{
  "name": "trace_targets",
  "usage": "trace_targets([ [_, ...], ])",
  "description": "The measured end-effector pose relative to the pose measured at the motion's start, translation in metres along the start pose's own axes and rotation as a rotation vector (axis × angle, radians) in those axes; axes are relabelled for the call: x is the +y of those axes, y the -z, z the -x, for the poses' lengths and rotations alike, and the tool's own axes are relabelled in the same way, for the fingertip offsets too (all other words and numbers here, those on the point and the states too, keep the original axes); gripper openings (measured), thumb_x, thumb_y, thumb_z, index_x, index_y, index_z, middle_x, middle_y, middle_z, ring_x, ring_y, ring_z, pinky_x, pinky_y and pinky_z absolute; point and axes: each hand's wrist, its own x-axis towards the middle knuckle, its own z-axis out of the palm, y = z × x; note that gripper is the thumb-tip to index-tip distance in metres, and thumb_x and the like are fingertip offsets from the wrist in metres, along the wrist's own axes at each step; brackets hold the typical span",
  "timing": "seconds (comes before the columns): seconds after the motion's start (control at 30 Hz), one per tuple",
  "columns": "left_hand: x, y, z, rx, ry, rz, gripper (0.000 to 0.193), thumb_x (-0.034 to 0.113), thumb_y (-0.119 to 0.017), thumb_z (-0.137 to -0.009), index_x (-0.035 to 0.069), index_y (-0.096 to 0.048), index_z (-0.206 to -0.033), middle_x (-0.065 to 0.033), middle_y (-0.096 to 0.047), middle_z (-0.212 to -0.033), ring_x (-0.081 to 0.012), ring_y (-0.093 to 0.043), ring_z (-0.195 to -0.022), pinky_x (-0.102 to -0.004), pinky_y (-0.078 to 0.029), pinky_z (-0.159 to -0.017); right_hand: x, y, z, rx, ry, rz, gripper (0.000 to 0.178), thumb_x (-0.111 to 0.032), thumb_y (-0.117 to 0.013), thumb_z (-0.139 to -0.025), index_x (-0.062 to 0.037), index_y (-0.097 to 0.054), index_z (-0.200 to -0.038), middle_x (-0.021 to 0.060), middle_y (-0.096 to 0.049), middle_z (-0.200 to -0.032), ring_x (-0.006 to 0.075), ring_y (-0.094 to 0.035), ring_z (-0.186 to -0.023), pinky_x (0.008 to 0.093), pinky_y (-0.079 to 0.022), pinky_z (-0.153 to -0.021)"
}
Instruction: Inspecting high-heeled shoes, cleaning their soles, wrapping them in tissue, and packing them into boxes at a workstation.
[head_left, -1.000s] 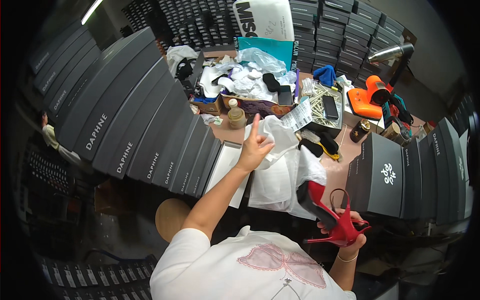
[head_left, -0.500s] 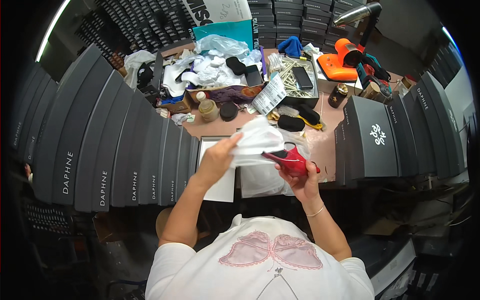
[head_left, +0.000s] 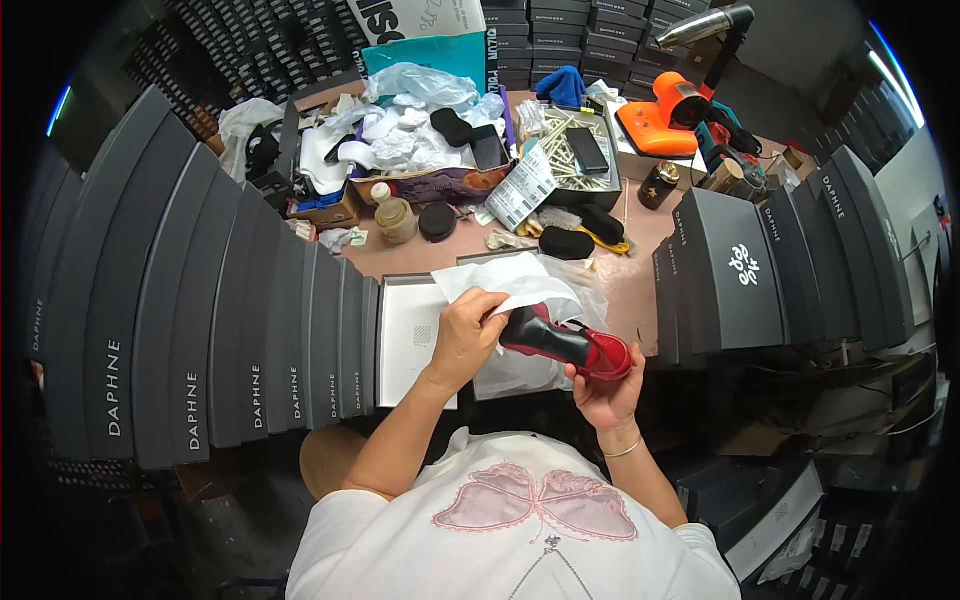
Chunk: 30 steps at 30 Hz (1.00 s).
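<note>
Since half a second ago, the red shoe (head_left: 560,343) has been turned so that its long dark face shows, and the white paper (head_left: 500,279), bunched then, has been spread flatter over its end at ten o'clock. The paper is pinched in the left hand (head_left: 470,335); whether the shoe is also touched there cannot be told. The right hand (head_left: 605,395) is clamped on the toe, at four o'clock. The shoe is held above the pale wrapping (head_left: 520,377) on the counter (head_left: 640,320), with the white-lined box (head_left: 412,345) lying at nine o'clock. The paper could be torn if pulled hard while caught on a strap. The shoe could be dropped, being gripped firmly only at its smooth toe. If lowered carelessly, it could be snagged in the crumpled wrapping.
</note>
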Motion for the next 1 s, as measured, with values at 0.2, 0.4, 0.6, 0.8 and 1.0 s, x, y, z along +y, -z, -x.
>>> trace_targets([
  [0.2,0.015,0.002,-0.005,-0.054,-0.031,0.026,0.02,-0.002,-0.065,-0.078,-0.002,-0.068,-0.097,-0.0089,-0.059,-0.076,-0.0157,-0.057,-0.065,-0.0276,-0.045,-0.06,0.003,-0.006,-0.003,0.006,0.015,0.006,0.073,-0.055,-0.056,-0.084,0.0009,-0.045,-0.129,0.0231,-0.056,-0.118,0.0433,-0.064,-0.093,0.0421,-0.061,-0.075],
  [0.4,0.027,0.004,-0.004,-0.055,-0.139,0.002,0.023,-0.002,-0.065,-0.076,0.0,-0.068,-0.099,-0.0099,-0.059,-0.075,-0.0198,-0.059,-0.065,-0.0292,-0.046,-0.059,0.013,-0.021,-0.002,0.037,0.091,0.126,0.072,-0.049,-0.06,-0.084,0.0025,-0.043,-0.13,0.0227,-0.054,-0.124,0.044,-0.059,-0.105,0.0454,-0.055,-0.089],
  [0.6,0.053,-0.022,0.004,-0.192,-0.695,-0.042,0.042,-0.004,-0.069,-0.061,0.004,-0.066,-0.103,-0.0071,-0.056,-0.073,-0.0239,-0.057,-0.061,-0.0324,-0.046,-0.054,0.067,-0.004,-0.03,0.006,0.732,1.655,0.048,-0.028,-0.054,-0.094,-0.0011,-0.043,-0.132,0.0115,-0.055,-0.124,0.0232,-0.054,-0.115,0.0357,-0.042,-0.099],
  [0.8,0.033,-0.027,0.025,-0.229,-0.651,0.019,0.046,-0.004,-0.07,-0.059,0.002,-0.065,-0.104,-0.0073,-0.056,-0.074,-0.0234,-0.057,-0.06,-0.0323,-0.045,-0.052,0.045,-0.043,-0.037,-0.174,0.374,0.488,0.046,-0.028,-0.046,-0.096,-0.0029,-0.042,-0.135,0.0116,-0.049,-0.135,0.0258,-0.049,-0.123,0.0369,-0.036,-0.107],
  [1.0,0.032,-0.022,0.046,-0.164,-0.541,0.118,0.03,-0.002,-0.069,-0.072,0.002,-0.065,-0.102,-0.0091,-0.058,-0.072,-0.0233,-0.056,-0.056,-0.0318,-0.044,-0.05,0.059,-0.029,-0.061,-0.157,0.462,0.818,0.043,-0.026,-0.055,-0.088,-0.0029,-0.049,-0.124,0.0136,-0.054,-0.123,0.0289,-0.053,-0.112,0.0384,-0.04,-0.098],
])
